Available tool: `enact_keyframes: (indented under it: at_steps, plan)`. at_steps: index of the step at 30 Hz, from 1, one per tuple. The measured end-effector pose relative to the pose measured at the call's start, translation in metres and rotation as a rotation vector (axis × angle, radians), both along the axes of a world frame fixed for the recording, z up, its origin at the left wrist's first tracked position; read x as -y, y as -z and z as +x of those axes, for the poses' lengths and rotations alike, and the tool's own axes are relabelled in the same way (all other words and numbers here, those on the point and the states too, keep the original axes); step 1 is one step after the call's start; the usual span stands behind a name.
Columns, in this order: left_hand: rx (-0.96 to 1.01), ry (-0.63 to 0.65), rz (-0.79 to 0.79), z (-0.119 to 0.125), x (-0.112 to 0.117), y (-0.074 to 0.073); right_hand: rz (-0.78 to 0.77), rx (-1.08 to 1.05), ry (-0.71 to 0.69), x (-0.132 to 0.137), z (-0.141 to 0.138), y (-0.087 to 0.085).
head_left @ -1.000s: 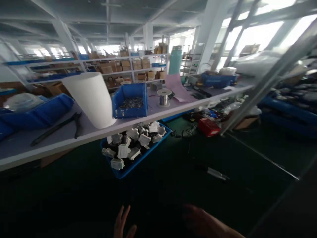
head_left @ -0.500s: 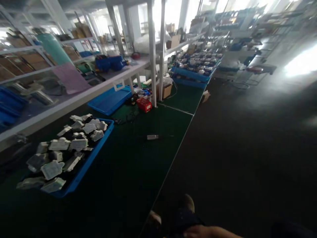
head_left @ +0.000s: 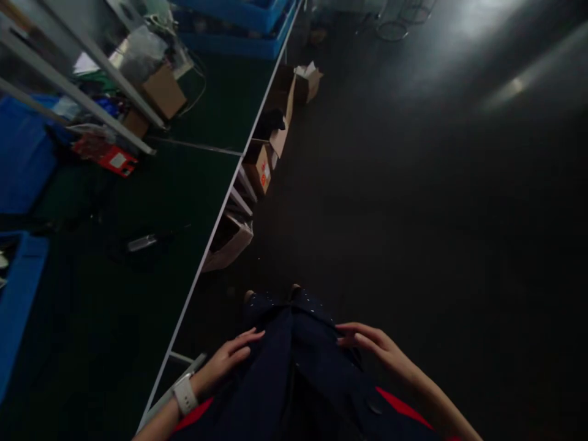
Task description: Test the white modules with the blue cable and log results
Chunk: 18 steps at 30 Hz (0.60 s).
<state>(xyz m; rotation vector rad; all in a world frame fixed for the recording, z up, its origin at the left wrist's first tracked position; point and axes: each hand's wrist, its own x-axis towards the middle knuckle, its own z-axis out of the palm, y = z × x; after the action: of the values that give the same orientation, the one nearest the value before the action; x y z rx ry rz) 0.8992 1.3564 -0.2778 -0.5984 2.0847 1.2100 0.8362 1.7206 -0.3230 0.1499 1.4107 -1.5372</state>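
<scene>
My left hand (head_left: 232,354) is at the left side of a dark blue garment (head_left: 275,361), fingers stretched out and nothing held. A pale watch (head_left: 184,394) is on that wrist. Over the garment's right side, my right hand (head_left: 374,342) has its fingers extended and slightly bent, also without anything in it. Whether the fingertips press on the cloth, I cannot tell. On the green bench top (head_left: 114,306) to the left lies a screwdriver (head_left: 143,242) with a clear handle, apart from both hands.
The bench's pale edge (head_left: 197,272) runs diagonally beside me. Cardboard boxes (head_left: 258,168) stand below it. A red box (head_left: 117,159), a brown carton (head_left: 164,92) and blue trays (head_left: 229,24) are on the bench. Dark floor (head_left: 413,202) extends to the right.
The view has swung downward and toward the floor. Both my hands now show over the garment; before, only part of one was at the bottom edge. The screwdriver lies still.
</scene>
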Motion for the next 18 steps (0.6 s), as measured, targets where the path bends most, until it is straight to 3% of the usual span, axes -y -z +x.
enact_keyframes:
  at_steps: [3,6,8,10,12,15,18]
  plan:
    - [0.004,-0.047,0.116,-0.066,-0.013,-0.009,0.124,-0.148,0.234,-0.02,-0.046,0.014]
    - [-0.079,-0.176,0.085,-0.125,-0.02,-0.002,0.22,-0.38,0.314,-0.003,-0.095,0.035]
    - [-0.108,-0.187,0.053,-0.164,-0.023,0.01,0.076,-0.434,0.201,0.014,-0.127,0.045]
    - [-0.14,-0.194,0.035,-0.208,-0.027,0.025,-0.137,-0.383,-0.066,0.017,-0.158,0.05]
    - [-0.181,-0.198,0.038,-0.26,-0.035,0.039,-0.186,-0.288,-0.125,-0.001,-0.19,0.051]
    - [-0.223,-0.142,0.095,-0.357,-0.06,0.053,-0.11,-0.163,0.032,-0.055,-0.235,0.049]
    - [-0.227,0.037,0.187,-0.465,-0.102,0.058,0.049,-0.061,0.225,-0.11,-0.264,0.048]
